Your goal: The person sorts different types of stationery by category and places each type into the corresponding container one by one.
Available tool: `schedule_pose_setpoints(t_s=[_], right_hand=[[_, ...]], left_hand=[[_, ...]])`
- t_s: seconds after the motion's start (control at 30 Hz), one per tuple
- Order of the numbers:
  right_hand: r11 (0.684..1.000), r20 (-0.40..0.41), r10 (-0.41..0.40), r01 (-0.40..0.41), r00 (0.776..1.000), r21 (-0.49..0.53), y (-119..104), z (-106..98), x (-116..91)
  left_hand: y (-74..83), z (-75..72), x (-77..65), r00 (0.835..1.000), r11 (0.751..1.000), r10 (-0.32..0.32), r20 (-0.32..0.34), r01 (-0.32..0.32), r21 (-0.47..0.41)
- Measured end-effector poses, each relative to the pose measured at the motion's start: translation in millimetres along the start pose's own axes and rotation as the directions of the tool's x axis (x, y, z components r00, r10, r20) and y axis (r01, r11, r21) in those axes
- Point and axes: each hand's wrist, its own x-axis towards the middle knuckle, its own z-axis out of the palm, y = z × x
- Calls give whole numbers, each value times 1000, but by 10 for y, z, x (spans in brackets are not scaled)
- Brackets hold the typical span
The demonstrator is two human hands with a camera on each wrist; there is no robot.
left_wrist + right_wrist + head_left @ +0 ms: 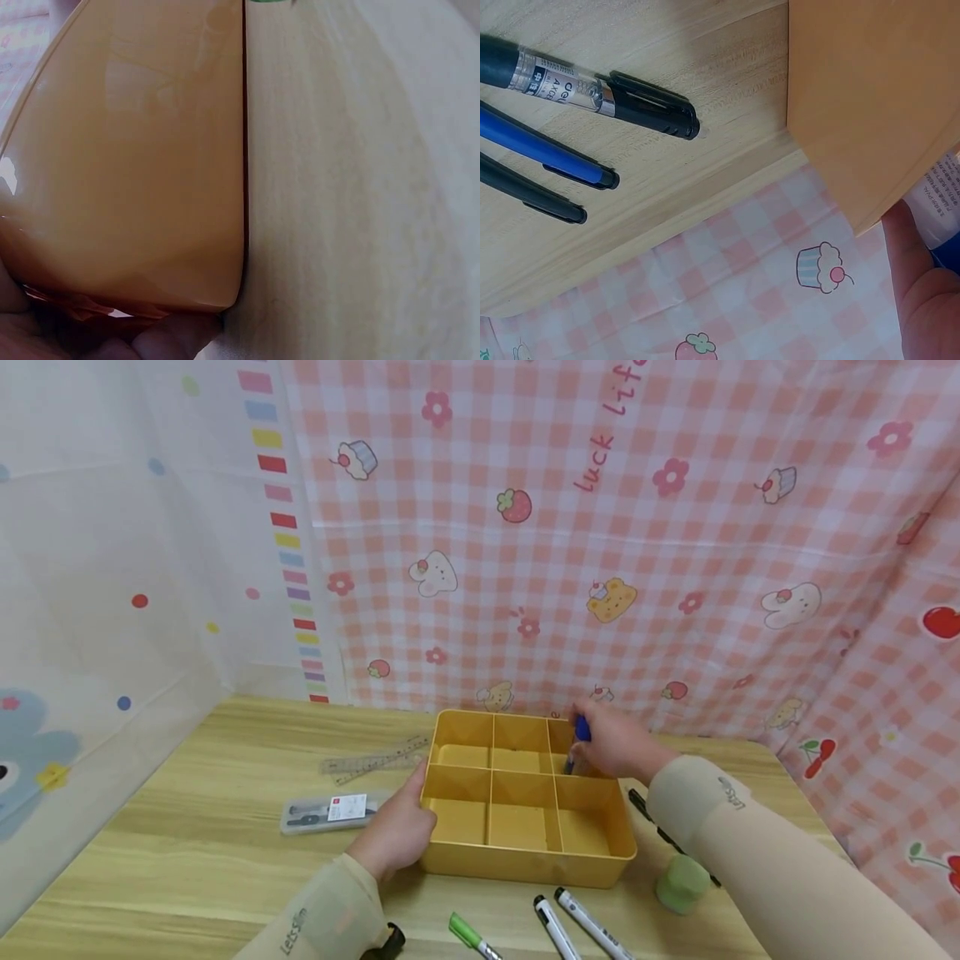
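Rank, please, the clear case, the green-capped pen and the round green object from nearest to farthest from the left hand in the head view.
1. Clear case: just left of the left hand.
2. Green-capped pen: toward the camera, in front of the yellow box.
3. Round green object: off to the right, past the box's near corner.

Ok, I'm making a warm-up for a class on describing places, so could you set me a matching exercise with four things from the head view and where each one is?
Things
1. blue-and-white item
2. clear flat case
3. green-capped pen
4. pale green block

Places
A. on the table, in front of the left half of the yellow box
B. off the box's near right corner
C. in the grip of the right hand
D. left of the box, beyond the left sleeve

Pairs: 1-C, 2-D, 3-A, 4-B
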Motion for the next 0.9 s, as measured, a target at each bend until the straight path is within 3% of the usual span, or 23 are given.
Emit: schedule_pose_setpoints(t_s=[0.43, 0.9], right_hand=[[1000, 12, 14, -14, 1000, 4, 5, -2, -5], [1000, 10, -2, 2, 1000, -4, 0, -5, 0]], left_hand=[[-10, 4, 8, 1000, 1000, -6, 12, 6, -14], [-9, -3, -6, 999, 999, 39, 7, -39, -34]])
